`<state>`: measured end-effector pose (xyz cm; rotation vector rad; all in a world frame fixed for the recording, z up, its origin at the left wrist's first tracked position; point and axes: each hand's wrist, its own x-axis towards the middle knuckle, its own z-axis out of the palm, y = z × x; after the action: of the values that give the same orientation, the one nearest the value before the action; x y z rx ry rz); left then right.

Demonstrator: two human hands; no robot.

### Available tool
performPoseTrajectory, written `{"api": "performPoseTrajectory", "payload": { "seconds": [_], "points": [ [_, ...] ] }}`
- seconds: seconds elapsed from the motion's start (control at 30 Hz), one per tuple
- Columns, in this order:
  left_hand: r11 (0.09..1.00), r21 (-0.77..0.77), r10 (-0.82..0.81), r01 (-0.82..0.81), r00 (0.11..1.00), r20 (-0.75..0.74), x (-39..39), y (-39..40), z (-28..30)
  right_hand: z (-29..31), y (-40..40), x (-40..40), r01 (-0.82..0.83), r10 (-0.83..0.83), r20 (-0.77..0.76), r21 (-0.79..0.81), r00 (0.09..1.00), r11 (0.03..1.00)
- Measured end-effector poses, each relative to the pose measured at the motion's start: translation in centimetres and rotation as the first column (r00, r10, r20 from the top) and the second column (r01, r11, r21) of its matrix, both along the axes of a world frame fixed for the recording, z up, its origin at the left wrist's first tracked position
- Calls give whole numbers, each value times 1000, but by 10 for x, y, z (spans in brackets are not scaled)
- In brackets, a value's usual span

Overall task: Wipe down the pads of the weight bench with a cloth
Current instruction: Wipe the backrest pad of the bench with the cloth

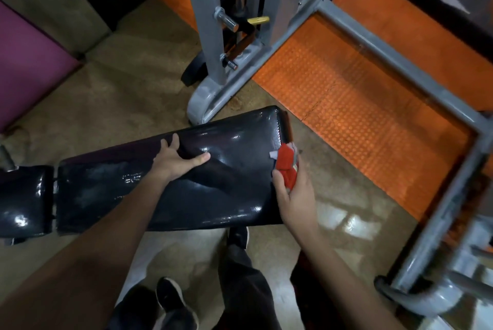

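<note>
Black vinyl: the long back pad (pixel 170 183) gleamed, with dull smears at its left.
Left hand (pixel 174 160): open, flat on the pad.
Right hand (pixel 293 196): gripped a red cloth (pixel 286 167) at the pad's right end.
Left to do: seemingly the seat pad (pixel 24 199).

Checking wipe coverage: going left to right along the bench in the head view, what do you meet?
Short black pad → long black pad → left hand pressed flat on it → red cloth in the right hand at the pad's end.

seat pad (pixel 24 201): cut by left edge | cloth (pixel 286 167): partly hidden by right hand (pixel 294 196)
</note>
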<state>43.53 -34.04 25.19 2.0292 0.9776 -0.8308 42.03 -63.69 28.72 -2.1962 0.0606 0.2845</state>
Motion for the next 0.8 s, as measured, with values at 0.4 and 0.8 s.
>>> {"api": "performPoseTrajectory", "payload": {
  "seconds": [0.4,0.8],
  "points": [
    [1000,-21,-13,13,1000,-24,0,3,-11,-15,35,64,1,6,60,-115,998,993],
    [997,9,77,-77,996,45,-11,-8,-11,-12,65,96,-53,83,69,-348,994,936]
  ]
}}
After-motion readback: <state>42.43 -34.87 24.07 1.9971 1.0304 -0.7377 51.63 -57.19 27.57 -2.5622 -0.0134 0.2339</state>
